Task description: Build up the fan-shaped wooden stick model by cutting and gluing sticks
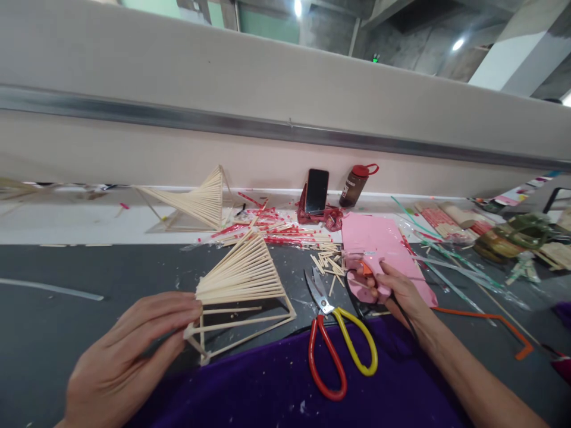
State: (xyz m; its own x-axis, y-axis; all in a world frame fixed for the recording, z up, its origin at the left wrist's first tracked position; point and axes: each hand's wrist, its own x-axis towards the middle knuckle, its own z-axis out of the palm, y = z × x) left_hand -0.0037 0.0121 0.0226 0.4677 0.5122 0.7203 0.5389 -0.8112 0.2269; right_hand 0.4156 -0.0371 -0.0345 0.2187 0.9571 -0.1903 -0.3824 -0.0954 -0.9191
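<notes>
My left hand [134, 351] pinches the left corner of a wooden stick model [243, 276], its fingers closed on the frame. Thin sticks fan out in a twisted surface above an open base of sticks. On the right, my right hand [397, 291] is wrapped around a pink hot glue gun [372, 276] with an orange trigger and a black cord. The glue gun is over a pink sheet [388, 238] of nearly the same colour, so its outline is hard to follow. Between my hands lie scissors [328, 309] with one red and one yellow handle, blades parted.
A second stick model [196, 202] stands at the back left. Cut stick pieces [328, 261] and red-and-clear wrappers [276, 232] lie near the middle. Behind them are a propped phone [316, 191] and a bottle [354, 187]. Purple cloth [250, 386] covers the front edge.
</notes>
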